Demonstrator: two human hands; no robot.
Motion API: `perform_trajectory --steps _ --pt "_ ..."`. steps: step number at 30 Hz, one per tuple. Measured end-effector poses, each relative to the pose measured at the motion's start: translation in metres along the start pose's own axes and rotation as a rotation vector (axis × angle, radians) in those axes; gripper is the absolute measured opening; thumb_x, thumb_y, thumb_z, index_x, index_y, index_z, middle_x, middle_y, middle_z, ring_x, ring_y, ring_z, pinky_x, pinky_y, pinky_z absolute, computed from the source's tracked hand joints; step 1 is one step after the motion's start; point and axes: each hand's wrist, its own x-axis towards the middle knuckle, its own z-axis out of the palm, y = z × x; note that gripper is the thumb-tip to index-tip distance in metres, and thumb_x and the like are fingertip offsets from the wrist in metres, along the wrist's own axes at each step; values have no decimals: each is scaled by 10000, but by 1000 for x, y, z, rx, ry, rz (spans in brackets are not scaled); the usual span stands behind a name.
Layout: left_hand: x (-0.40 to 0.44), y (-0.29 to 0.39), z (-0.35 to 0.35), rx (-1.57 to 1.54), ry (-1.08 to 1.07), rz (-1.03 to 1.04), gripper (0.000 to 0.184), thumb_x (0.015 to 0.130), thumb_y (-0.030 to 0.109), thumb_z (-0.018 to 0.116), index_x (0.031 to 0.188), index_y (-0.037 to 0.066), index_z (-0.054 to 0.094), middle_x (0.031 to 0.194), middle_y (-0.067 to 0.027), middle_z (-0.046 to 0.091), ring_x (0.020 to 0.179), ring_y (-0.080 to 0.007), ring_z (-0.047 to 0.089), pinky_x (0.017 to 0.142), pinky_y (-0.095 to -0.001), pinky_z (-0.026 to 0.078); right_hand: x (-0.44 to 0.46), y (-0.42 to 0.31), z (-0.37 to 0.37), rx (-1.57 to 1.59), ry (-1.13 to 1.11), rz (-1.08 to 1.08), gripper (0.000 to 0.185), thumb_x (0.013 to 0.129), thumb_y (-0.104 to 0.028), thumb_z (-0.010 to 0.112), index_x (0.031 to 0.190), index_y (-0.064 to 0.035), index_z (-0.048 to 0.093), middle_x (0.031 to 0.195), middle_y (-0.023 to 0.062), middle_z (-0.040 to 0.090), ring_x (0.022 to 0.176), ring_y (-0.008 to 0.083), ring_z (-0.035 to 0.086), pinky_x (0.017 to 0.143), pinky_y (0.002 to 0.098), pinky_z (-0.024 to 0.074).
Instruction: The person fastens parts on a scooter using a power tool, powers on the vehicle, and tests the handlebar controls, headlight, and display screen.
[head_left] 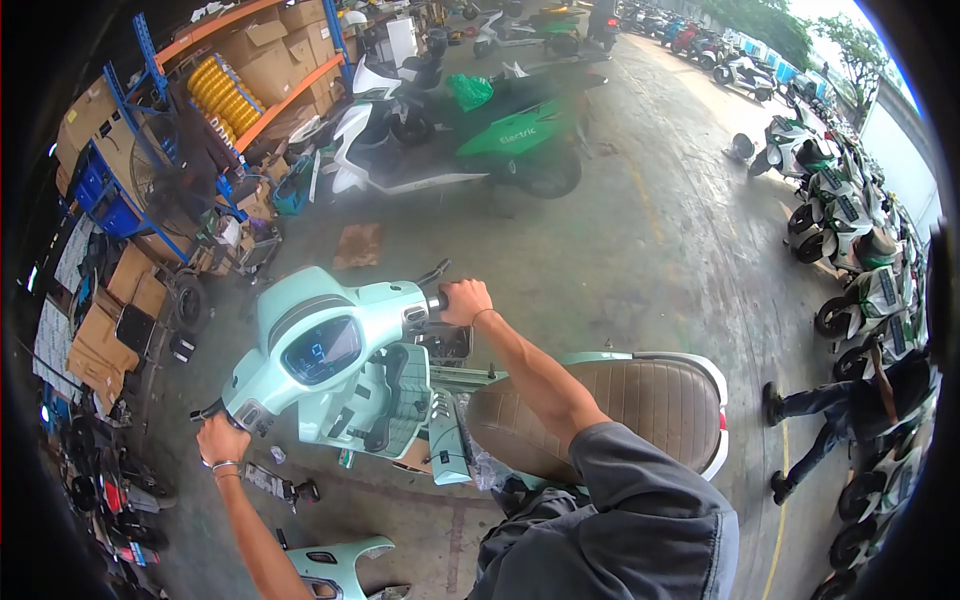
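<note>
A mint-green scooter (380,297) stands in front of me, its handlebar turned toward the upper left. My left hand (222,440) is closed around the left handlebar grip, which it mostly covers. My right hand (465,301) wraps the right grip at the far end of the bar. Between them the dashboard display (322,350) is lit with blue figures. Below the bar, the inside of the front body (388,400) lies exposed. The brown ribbed seat (640,405) is under my right arm. A loose mint-green panel (345,565) lies on the floor near my left forearm.
A white-and-green scooter (500,135) stands across the floor ahead. Shelving (270,118) with cardboard boxes (255,55) lines the left. Rows of parked scooters (845,215) run along the right, where a person (835,410) walks. A power drill (305,491) lies on the floor.
</note>
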Motion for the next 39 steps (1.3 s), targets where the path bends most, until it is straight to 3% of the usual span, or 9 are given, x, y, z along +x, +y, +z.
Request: perform_trajectory --steps 39 --pt "1 -3 4 6 -8 5 284 672 239 701 854 21 687 908 -229 694 860 -412 673 798 -486 545 0 -2 -1 -4 -6 10 268 595 -240 647 838 -135 689 772 133 700 749 362 676 688 460 542"
